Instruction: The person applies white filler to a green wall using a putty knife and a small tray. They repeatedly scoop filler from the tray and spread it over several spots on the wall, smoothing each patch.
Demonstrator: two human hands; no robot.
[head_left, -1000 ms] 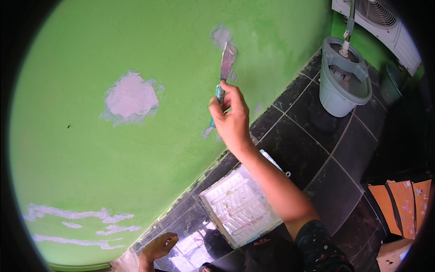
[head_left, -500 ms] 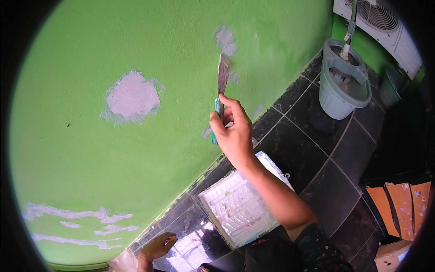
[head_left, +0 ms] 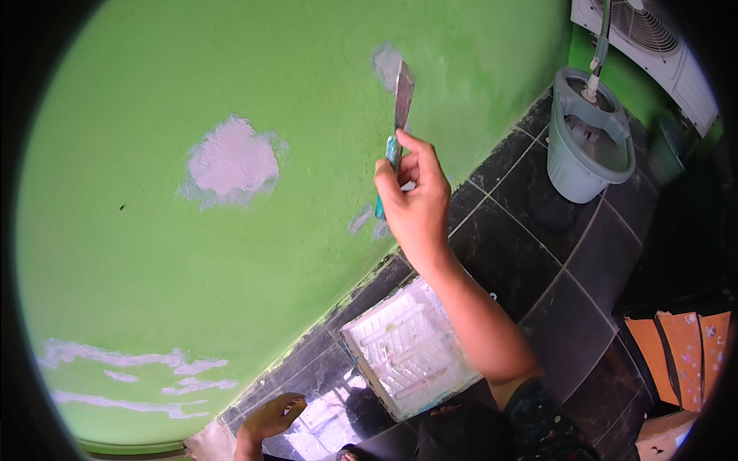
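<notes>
My right hand (head_left: 415,200) holds a putty knife (head_left: 402,98) by its teal handle, blade upward against or very near a small pale filler patch (head_left: 383,61) on the green wall (head_left: 115,138). A large pale patch (head_left: 231,161) lies to the left; streaks of filler (head_left: 111,355) run along the lower left. My left hand (head_left: 273,415) hangs low by the wall's foot with curved, parted fingers, holding nothing. Below my right forearm, a white ridged tray (head_left: 392,338) with smears of filler rests on the floor.
Dark tiles (head_left: 523,207) meet the wall along a diagonal edge. A grey mop bucket (head_left: 576,173) with an upright handle stands at upper right, near a white outdoor air-conditioning unit (head_left: 684,84) and a dim green container (head_left: 665,150). Orange cardboard (head_left: 676,353) sits at lower right.
My right hand dipped slightly, then moved up and to the right with the putty knife, whose blade now overlaps the upper small patch. My left hand has barely moved.
</notes>
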